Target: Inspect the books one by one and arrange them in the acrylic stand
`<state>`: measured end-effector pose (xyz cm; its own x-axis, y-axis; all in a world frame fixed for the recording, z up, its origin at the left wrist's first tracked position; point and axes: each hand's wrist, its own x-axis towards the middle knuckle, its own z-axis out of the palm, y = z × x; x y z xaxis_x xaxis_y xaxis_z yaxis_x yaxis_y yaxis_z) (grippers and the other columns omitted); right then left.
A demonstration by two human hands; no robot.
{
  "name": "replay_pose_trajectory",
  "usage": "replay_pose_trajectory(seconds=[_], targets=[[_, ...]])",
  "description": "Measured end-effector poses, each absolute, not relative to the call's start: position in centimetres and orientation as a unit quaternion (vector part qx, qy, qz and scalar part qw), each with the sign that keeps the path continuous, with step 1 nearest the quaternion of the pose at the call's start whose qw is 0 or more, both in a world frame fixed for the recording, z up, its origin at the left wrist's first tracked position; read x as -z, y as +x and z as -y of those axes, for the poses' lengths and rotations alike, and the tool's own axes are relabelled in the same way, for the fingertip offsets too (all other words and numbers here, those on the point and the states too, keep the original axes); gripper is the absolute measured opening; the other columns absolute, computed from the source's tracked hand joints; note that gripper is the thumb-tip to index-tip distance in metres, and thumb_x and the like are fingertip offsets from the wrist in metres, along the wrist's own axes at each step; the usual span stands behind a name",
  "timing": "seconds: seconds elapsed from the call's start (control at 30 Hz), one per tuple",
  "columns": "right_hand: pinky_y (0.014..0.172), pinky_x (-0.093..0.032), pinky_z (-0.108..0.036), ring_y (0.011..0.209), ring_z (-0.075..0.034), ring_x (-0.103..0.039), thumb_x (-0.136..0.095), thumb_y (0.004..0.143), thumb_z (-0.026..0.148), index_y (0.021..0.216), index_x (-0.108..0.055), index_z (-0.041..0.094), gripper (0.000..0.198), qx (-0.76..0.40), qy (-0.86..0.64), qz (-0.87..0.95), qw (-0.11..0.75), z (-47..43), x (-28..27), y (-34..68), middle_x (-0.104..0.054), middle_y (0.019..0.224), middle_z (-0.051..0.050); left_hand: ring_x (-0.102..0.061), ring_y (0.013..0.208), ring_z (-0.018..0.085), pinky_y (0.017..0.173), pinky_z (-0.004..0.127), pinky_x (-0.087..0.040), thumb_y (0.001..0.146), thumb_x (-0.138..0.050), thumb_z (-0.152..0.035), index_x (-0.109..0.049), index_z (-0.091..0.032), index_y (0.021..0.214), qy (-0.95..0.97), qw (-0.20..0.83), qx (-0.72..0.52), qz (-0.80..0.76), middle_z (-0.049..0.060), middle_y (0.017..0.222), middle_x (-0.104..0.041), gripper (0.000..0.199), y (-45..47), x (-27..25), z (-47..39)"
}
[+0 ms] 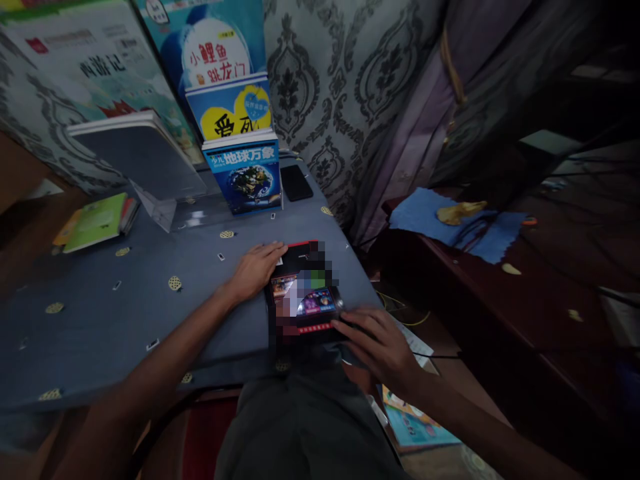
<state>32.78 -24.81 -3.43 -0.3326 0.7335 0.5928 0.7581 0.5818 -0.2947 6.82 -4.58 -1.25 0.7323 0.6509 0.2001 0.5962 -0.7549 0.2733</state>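
Observation:
A flat black box (301, 255) with red edges and small colour pictures lies near the table's front right corner; part of it is blurred by pixelation. At its upper left edge rests my left hand (255, 272), fingers stretched out and lying flat against the side. My right hand (383, 343) is at the lower right corner, its fingers extended and apart, the tips touching the box's edge. Neither hand is lifting the box. Whether the thumbs press on it cannot be made out.
Upright picture books, among them a blue Earth book (250, 180), stand behind the box beside a black phone (297, 183). Left are a grey book stand (135, 150) and a green booklet (95, 223). Right, a blue cloth (425, 217) covers part of a dark red surface (425, 267).

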Motion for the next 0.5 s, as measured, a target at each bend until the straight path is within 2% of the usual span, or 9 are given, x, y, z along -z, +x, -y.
replay_pose_trajectory(seconds=[0.17,0.27,0.33,0.43,0.5], targets=[[0.081,-0.062,-0.046,0.098,-0.026,-0.070,-0.057,0.098,0.024,0.149,-0.051,0.035,0.052,0.030,-0.402,0.837,0.369,25.6,3.0,33.5,-0.077,0.108,-0.008,-0.055,0.138,0.024,0.119,0.049,-0.041,0.101,-0.041,-0.022,-0.060,-0.021,0.139,0.913,0.150,-0.176,-0.335,0.010,0.147,-0.059,0.042,6.0,1.0,7.2],[0.083,-0.062,-0.046,0.099,-0.026,-0.072,-0.056,0.099,0.028,0.150,-0.049,0.038,0.052,0.014,-0.392,0.843,0.367,25.6,1.1,34.0,-0.077,0.112,-0.007,-0.057,0.136,0.022,0.120,0.048,-0.040,0.101,-0.043,-0.028,-0.065,-0.025,0.133,0.891,0.236,-0.201,-0.331,0.007,0.142,-0.064,0.039,5.5,0.2,7.7],[0.085,-0.062,-0.045,0.099,-0.025,-0.073,-0.054,0.100,0.030,0.146,-0.054,0.039,0.046,0.002,-0.403,0.839,0.366,25.0,-0.9,34.2,-0.077,0.113,-0.006,-0.061,0.132,0.024,0.119,0.047,-0.042,0.101,-0.046,-0.038,-0.071,-0.026,0.124,0.859,0.318,-0.223,-0.334,0.005,0.136,-0.069,0.037,5.3,-0.4,7.7],[0.083,-0.062,-0.040,0.095,-0.024,-0.075,-0.054,0.101,0.036,0.132,-0.067,0.037,0.034,-0.013,-0.417,0.831,0.367,22.7,-4.2,34.0,-0.078,0.108,-0.006,-0.067,0.122,0.027,0.113,0.046,-0.048,0.098,-0.043,-0.060,-0.078,-0.022,0.109,0.776,0.453,-0.264,-0.349,0.007,0.125,-0.074,0.052,5.2,-0.9,7.6],[0.081,-0.062,-0.039,0.091,-0.025,-0.075,-0.055,0.100,0.041,0.120,-0.074,0.034,0.029,-0.014,-0.458,0.799,0.389,20.4,-6.2,33.5,-0.078,0.101,-0.008,-0.070,0.115,0.028,0.108,0.045,-0.052,0.097,-0.033,-0.071,-0.079,-0.021,0.104,0.726,0.502,-0.293,-0.367,0.008,0.117,-0.077,0.068,5.1,-0.8,7.6]])
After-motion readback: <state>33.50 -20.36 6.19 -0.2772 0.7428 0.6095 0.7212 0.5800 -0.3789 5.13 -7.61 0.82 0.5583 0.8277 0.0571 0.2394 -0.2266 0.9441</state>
